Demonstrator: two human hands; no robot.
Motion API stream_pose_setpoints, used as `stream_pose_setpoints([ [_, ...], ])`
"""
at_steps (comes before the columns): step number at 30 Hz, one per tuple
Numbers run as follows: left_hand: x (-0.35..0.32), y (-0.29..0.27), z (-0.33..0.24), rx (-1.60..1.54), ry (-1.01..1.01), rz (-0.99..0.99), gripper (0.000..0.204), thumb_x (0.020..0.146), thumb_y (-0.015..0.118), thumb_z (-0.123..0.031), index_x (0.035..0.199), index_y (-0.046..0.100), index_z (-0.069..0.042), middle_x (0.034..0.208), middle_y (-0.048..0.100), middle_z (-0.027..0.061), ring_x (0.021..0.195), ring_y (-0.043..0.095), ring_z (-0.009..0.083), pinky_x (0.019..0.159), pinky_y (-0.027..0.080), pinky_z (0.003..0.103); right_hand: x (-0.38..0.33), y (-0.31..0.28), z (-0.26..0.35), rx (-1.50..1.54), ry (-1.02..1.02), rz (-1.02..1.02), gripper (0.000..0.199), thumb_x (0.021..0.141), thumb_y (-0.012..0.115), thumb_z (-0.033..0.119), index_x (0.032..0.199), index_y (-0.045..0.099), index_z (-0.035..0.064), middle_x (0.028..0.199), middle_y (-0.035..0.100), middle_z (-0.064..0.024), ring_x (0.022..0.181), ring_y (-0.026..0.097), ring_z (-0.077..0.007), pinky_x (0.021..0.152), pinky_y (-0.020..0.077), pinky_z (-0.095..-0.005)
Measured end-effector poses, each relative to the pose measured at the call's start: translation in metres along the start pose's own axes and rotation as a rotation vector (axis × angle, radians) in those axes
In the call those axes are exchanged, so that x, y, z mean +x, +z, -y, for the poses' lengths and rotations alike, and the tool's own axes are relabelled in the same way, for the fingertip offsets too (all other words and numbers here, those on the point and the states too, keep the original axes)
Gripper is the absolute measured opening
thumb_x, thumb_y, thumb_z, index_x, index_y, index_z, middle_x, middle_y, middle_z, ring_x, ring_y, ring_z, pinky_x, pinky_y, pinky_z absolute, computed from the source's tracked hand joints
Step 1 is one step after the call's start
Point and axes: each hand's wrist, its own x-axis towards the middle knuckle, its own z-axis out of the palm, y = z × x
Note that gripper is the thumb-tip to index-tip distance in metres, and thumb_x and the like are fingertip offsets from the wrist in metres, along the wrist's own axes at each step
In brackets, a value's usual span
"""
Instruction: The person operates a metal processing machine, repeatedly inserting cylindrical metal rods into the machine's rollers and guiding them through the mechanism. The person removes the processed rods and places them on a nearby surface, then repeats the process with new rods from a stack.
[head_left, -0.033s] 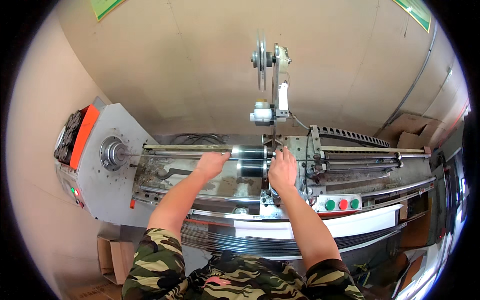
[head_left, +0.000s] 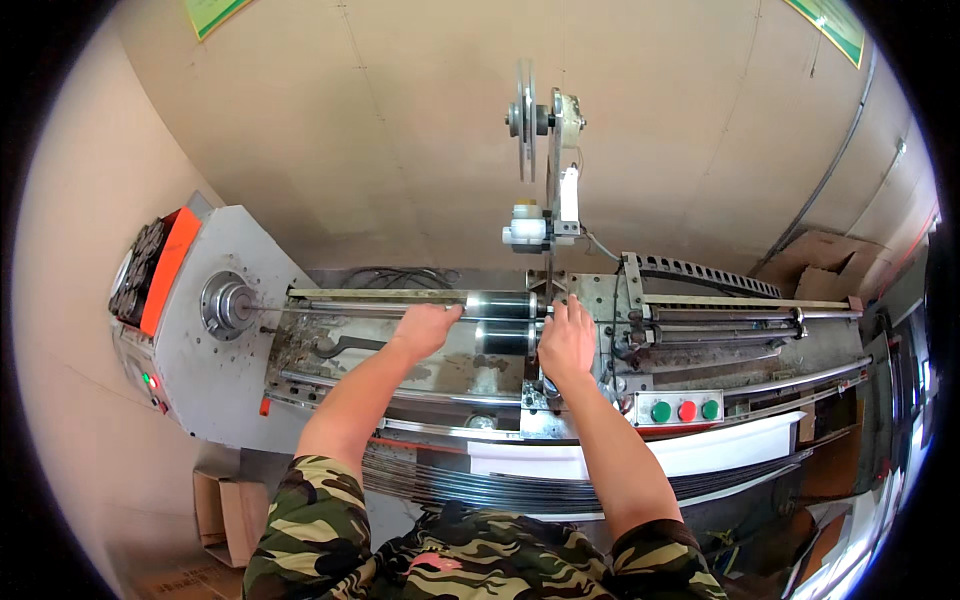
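A long thin metal rod runs from the round chuck at the left across the machine bed. My left hand is closed around this rod, its thumb near the left end of the rollers. Two shiny rollers with dark bands, a rear roller and a front roller, lie between my hands. My right hand is at the rollers' right end, over the carriage. Its fingers are bent with the fingertips together; what they grip is hidden beneath them.
An upright arm with a spool stands behind the rollers. A control box with green and red buttons sits at the front right. A dark hooked tool lies on the bed. Several thin rods lie along the front, and a cardboard box stands lower left.
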Motion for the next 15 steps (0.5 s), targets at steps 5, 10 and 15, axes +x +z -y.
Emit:
stream_pose_setpoints([
  [5,-0.005,0.006,0.005,-0.022,0.025,-0.048,0.021,0.087,0.051,-0.006,0.107,0.058,-0.009,0.084,0.067,0.0156,0.085,0.067,0.0369,0.07,0.051,0.049,-0.004,-0.006,0.008,0.003,0.022,0.03,0.038,0.094,0.056,0.017,0.127,0.058,-0.0009,0.144,0.048,-0.0234,0.134,0.044,-0.0368,0.112,0.0336,-0.0459],
  [10,-0.007,0.006,0.003,-0.009,0.01,-0.045,0.02,0.088,0.05,-0.006,0.106,0.058,-0.01,0.086,0.068,0.0152,0.086,0.067,0.0369,0.071,0.051,0.05,-0.004,0.0,0.005,-0.008,0.012,0.008,0.037,0.094,0.056,0.018,0.126,0.058,-0.0009,0.143,0.048,-0.023,0.132,0.045,-0.0374,0.111,0.0343,-0.0466],
  [15,-0.009,0.012,0.005,0.015,0.004,-0.053,0.02,0.088,0.05,-0.007,0.106,0.059,-0.01,0.086,0.069,0.0151,0.086,0.068,0.0361,0.071,0.051,0.05,-0.006,0.003,0.007,-0.003,0.001,-0.004,0.037,0.094,0.056,0.018,0.125,0.058,0.0001,0.143,0.049,-0.0228,0.131,0.046,-0.0377,0.111,0.0346,-0.0472],
])
